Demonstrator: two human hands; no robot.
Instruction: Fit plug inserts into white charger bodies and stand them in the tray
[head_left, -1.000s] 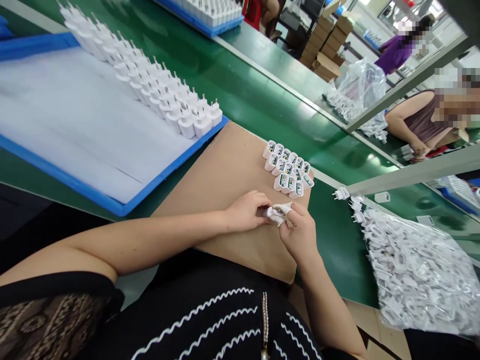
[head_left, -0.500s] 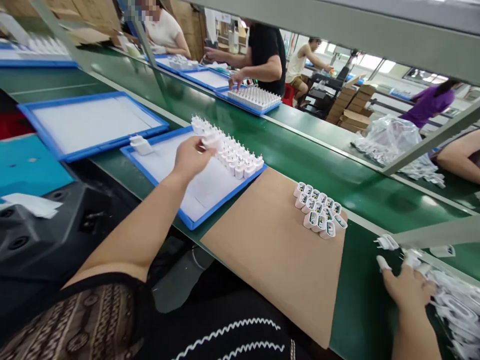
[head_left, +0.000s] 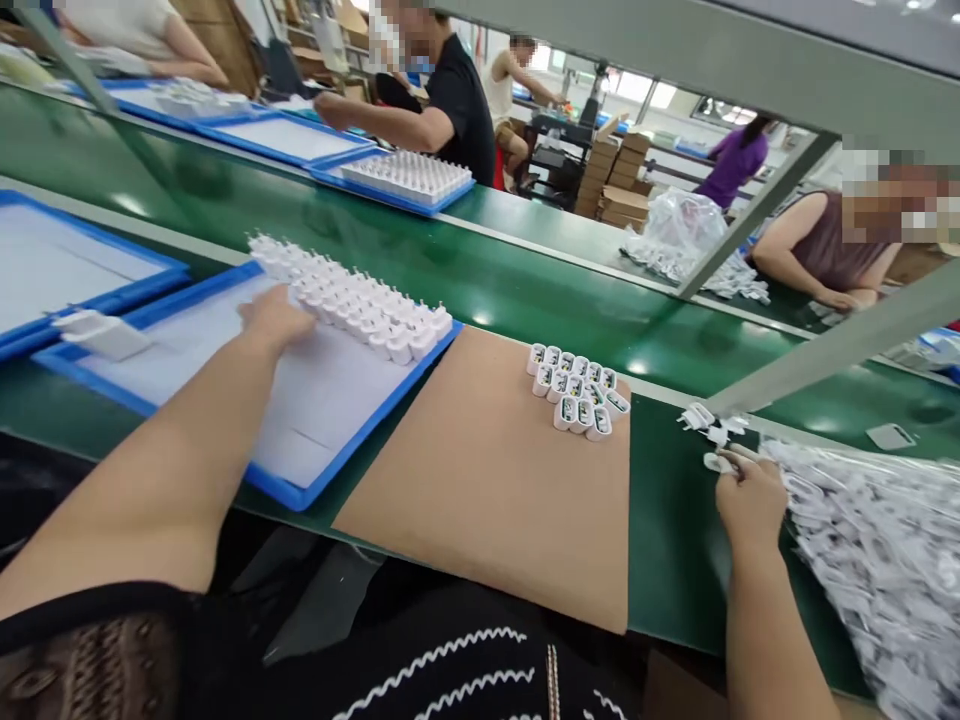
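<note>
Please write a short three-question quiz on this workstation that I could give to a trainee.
1. Multiple choice: What is the left hand over?
a) the plastic bag of white parts
b) a blue-rimmed tray bearing white plugs
c) the brown sheet

2. True or false: The group of open white housings is on the brown sheet.

3. Short answer: Which of the person's own hands is nearer the plastic bag?

Key:
1. b
2. True
3. The right hand
</note>
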